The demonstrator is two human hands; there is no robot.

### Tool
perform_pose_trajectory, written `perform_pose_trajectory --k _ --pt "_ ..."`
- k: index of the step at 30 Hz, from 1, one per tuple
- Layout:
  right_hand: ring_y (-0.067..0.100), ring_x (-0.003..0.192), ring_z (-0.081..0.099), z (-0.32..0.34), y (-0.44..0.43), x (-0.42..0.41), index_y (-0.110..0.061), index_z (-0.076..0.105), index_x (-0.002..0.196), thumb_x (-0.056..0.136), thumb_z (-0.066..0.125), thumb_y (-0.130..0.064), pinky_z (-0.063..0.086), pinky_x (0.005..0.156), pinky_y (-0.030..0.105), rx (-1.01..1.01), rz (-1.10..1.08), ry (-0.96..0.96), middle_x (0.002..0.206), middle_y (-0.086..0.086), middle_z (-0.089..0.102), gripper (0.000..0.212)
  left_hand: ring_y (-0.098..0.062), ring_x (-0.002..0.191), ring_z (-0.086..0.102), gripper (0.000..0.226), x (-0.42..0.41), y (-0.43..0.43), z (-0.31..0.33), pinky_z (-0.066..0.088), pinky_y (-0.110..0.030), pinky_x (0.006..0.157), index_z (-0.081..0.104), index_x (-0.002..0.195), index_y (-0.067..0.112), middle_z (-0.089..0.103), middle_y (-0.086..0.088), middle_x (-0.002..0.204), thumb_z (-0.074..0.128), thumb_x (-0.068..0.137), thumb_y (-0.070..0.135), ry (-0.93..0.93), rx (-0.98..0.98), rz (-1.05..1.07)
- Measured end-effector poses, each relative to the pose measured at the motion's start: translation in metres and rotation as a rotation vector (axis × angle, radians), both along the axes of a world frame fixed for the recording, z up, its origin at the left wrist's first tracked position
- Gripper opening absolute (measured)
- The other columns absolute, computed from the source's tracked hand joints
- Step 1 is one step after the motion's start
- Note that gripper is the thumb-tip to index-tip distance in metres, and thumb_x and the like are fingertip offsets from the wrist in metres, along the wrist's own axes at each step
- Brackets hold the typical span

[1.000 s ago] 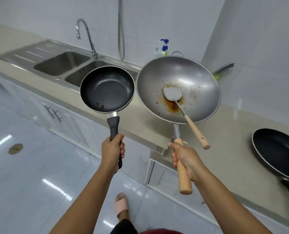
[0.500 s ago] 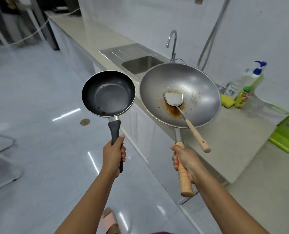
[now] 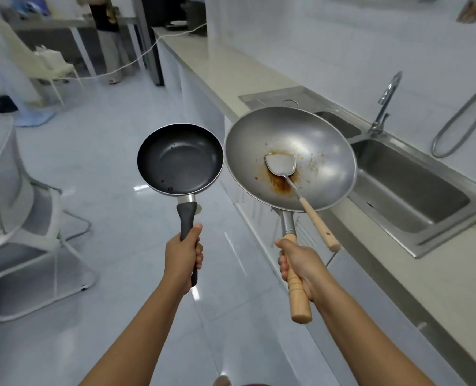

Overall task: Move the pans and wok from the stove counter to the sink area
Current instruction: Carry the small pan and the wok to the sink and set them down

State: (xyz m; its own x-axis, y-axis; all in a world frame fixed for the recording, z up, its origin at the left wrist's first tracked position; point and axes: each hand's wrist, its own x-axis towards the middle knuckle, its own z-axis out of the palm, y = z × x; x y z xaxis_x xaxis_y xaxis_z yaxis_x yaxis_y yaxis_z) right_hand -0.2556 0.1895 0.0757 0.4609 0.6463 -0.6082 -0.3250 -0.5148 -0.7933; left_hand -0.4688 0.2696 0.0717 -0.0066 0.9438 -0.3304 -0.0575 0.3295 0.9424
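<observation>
Beside the counter (image 3: 259,79), over the floor, the person carries two vessels toward the sink (image 3: 409,190), which lies just to the right. Left hand (image 3: 182,254) is clenched around the black handle of a small dark frying pan (image 3: 179,158); right hand (image 3: 300,263) is clenched around the wooden handle of a steel wok (image 3: 289,157). Neither vessel is set down yet, so the task appears roughly midway; any pans remaining at the stove lie outside the view. Wok interior shows brown sauce residue and scattered specks, with a metal spatula (image 3: 281,165) resting loose inside, its wooden handle overhanging the rim. Pan interior looks nearly clean.
</observation>
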Motion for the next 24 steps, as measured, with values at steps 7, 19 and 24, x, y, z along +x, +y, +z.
perform_pose_trajectory --k 7,19,24 --pt "0.010 0.032 0.049 -0.002 0.085 -0.023 -0.008 0.065 0.072 0.085 0.069 -0.028 0.046 0.037 0.020 -0.029 0.053 -0.021 0.042 -0.001 0.056 0.024 -0.008 0.035 0.038 0.034 -0.030 0.070 -0.004 0.037 -0.019 0.036 0.049 0.072 0.012 0.044 0.004 0.045 0.063 0.094 0.035 0.000 -0.001 0.063" --pt "0.011 0.032 0.047 -0.002 0.268 -0.005 -0.007 0.063 0.074 0.086 0.069 -0.025 0.046 0.036 0.019 -0.038 0.126 -0.024 0.039 -0.001 0.054 0.023 -0.008 0.035 0.038 0.039 -0.019 0.230 -0.018 0.037 -0.019 0.035 0.049 0.070 0.013 0.044 0.004 0.045 0.064 0.093 0.040 -0.013 -0.038 0.140" --pt "0.010 0.034 0.047 0.007 0.353 0.010 -0.008 0.061 0.073 0.087 0.068 -0.024 0.047 0.037 0.019 -0.058 0.176 -0.009 0.042 0.000 0.054 0.023 -0.008 0.035 0.038 0.038 -0.005 0.310 -0.016 0.038 -0.019 0.037 0.051 0.071 0.013 0.044 0.003 0.046 0.063 0.093 0.041 0.006 -0.071 0.182"
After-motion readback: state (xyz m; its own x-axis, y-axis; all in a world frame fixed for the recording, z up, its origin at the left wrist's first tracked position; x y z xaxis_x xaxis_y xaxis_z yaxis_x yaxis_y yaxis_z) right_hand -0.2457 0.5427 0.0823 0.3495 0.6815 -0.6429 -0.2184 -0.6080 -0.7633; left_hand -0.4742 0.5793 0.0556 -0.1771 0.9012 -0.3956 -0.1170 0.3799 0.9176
